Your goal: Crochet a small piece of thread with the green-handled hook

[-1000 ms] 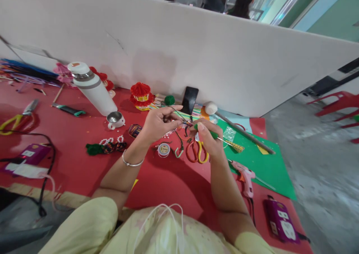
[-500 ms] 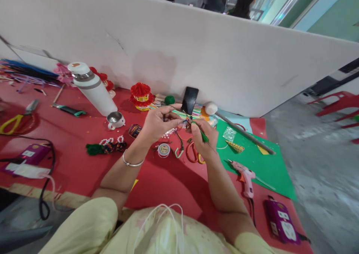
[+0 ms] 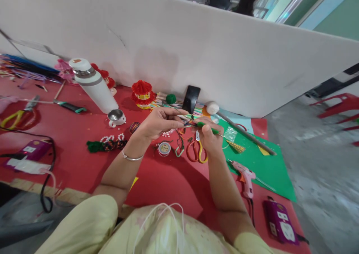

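My left hand point(image 3: 157, 123) pinches a small piece of multicoloured yarn work point(image 3: 190, 123) between thumb and fingers. In my right hand point(image 3: 210, 134) is a thin tool with a green handle point(image 3: 209, 128), its tip end at the yarn. Both hands nearly meet above the red table. Below them lie scissors with red and yellow handles point(image 3: 202, 155), a small round spool point(image 3: 164, 148) and a pale green bent piece point(image 3: 178, 151). A ball of multicoloured yarn point(image 3: 134, 127) is partly hidden behind my left hand.
A white bottle point(image 3: 97, 91), a metal cup point(image 3: 116, 118) and a red fringed ornament point(image 3: 142, 92) stand at the back left. A phone point(image 3: 191, 98) leans on the white partition point(image 3: 224, 59). A pink glue gun point(image 3: 245, 177) and purple power box point(image 3: 280, 222) lie right.
The green-handled tool has swung to a flatter angle, and my right hand has turned with it. More of the scissors shows. A pink blurred shape has appeared at the far left edge.
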Demonstrator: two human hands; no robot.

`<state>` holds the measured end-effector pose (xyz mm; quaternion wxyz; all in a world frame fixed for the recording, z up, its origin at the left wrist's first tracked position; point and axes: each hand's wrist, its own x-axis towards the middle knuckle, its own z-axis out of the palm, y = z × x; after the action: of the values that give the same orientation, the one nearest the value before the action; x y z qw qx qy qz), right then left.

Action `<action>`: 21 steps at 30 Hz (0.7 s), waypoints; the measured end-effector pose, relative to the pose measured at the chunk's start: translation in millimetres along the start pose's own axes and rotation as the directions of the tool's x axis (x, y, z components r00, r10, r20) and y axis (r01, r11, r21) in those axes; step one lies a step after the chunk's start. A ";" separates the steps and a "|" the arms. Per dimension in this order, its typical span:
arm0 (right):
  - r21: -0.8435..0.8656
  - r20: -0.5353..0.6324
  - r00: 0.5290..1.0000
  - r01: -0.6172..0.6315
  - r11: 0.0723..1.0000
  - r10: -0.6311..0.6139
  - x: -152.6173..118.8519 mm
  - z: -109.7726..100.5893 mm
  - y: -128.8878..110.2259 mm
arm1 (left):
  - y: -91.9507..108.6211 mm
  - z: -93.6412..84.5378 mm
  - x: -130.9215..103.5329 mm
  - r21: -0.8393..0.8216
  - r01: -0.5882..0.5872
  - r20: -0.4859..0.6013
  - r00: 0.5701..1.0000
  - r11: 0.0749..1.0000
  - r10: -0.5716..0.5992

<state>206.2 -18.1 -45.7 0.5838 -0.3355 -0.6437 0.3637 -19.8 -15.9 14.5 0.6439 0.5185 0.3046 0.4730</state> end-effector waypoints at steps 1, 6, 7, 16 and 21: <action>0.052 -0.006 1.000 -0.025 0.998 0.026 0.9 -1.2 1.9 | -0.2 -1.2 0.0 0.015 0.000 0.012 1.000 1.000 0.000; 0.193 -0.021 0.995 -0.095 0.977 0.101 4.1 -0.5 4.3 | -4.9 -6.1 0.2 0.048 0.002 0.027 1.000 0.999 -0.004; 0.208 -0.006 0.993 -0.112 0.972 0.116 4.4 -0.3 3.4 | -5.2 -6.7 0.0 0.053 -0.001 0.031 1.000 0.999 0.000; 0.325 0.088 0.980 -0.199 0.924 0.180 4.4 -6.6 -11.0 | -1.1 -7.1 -0.9 0.073 0.013 0.074 0.997 0.997 -0.019; 0.291 0.119 0.975 -0.217 0.932 0.190 3.6 -11.0 -16.0 | -3.1 -8.3 0.4 0.087 -0.003 0.091 0.996 0.996 -0.005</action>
<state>216.7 -22.3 -29.6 0.5581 -0.2907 -0.5677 0.5308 -26.0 -12.5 9.3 0.6340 0.5669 0.2958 0.4348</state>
